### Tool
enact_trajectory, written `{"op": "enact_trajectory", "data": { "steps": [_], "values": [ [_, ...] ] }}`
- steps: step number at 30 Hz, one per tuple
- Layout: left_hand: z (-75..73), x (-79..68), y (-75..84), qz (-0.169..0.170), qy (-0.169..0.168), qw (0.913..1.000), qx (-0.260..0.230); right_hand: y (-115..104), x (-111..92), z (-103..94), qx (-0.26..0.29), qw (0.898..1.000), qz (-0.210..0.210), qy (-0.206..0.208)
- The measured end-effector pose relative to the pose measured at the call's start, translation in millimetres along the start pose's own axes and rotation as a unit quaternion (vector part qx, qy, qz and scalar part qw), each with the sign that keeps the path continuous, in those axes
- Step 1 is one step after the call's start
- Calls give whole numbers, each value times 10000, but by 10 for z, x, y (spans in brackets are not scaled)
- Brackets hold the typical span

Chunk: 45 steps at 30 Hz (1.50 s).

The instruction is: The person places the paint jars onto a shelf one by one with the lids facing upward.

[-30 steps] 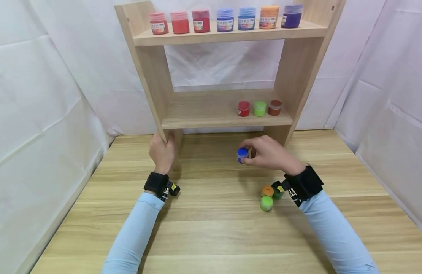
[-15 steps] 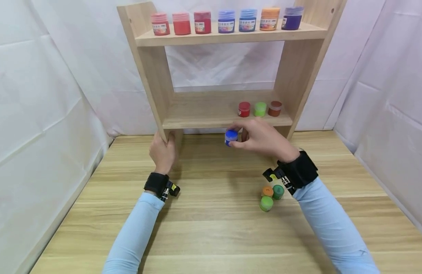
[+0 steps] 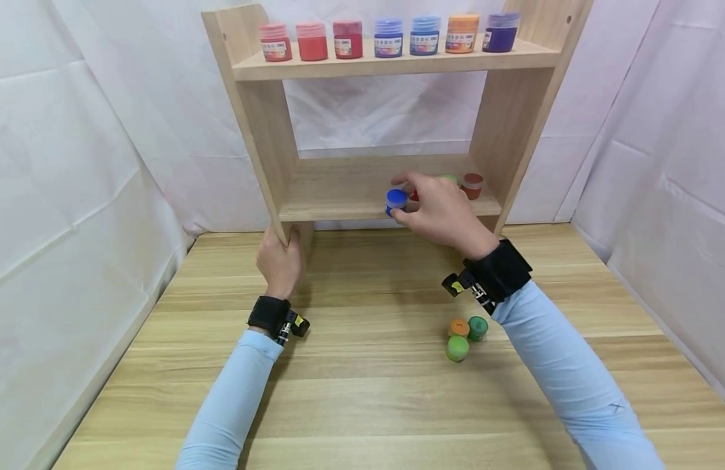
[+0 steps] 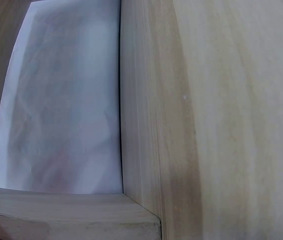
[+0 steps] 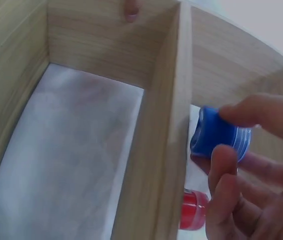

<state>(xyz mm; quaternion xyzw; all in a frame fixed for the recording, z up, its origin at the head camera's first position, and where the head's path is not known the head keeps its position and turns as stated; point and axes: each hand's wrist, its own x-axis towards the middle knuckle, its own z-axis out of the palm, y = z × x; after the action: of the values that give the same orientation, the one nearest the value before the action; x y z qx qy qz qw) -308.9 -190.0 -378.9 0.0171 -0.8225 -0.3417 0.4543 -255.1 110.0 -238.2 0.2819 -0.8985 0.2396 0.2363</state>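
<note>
My right hand (image 3: 441, 212) pinches a small blue paint jar (image 3: 396, 201) at the front edge of the lower board of a wooden shelf (image 3: 339, 212). In the right wrist view, thumb and fingers hold the blue jar by its sides, close to the board's edge. Just right of it stands a red jar (image 5: 194, 210), mostly hidden in the head view. A light green jar (image 3: 451, 177), partly covered by my hand, and a brown jar (image 3: 472, 186) follow along the board. With my left hand (image 3: 279, 262) I grip the foot of the shelf's left side panel.
Several red, blue, orange and purple jars, among them an orange one (image 3: 462, 34), line the upper board (image 3: 362, 67). An orange jar (image 3: 458, 328), a dark green jar (image 3: 478, 328) and a light green jar (image 3: 457, 348) cluster on the table (image 3: 362, 405). White cloth (image 3: 74, 130) hangs around.
My right hand has lifted the blue jar from below the lower board up to its front edge, moving away and slightly left. The left hand has stayed on the side panel.
</note>
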Motion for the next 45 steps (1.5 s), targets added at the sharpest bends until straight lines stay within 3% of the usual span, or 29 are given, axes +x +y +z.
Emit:
{"op": "enact_trajectory", "data": {
  "steps": [6,11,17,36,45],
  "values": [
    [40,9,17,51,-24,10000,-66,13,6,64,-135,9992,296,225],
    [44,15,30,76,-44,9999,-51,16,39,99,-347,9985,228,365],
    [23,3,13,-36,-62,10000,39,-7,117,156,-379,9988,109,291],
    [0,-3,-34,-33,-53,10000,31,-136,256,320,-453,9957,763,270],
    [15,8,-49,44,37,10000,0,-90,254,345,-327,9963,672,430]
  ]
}}
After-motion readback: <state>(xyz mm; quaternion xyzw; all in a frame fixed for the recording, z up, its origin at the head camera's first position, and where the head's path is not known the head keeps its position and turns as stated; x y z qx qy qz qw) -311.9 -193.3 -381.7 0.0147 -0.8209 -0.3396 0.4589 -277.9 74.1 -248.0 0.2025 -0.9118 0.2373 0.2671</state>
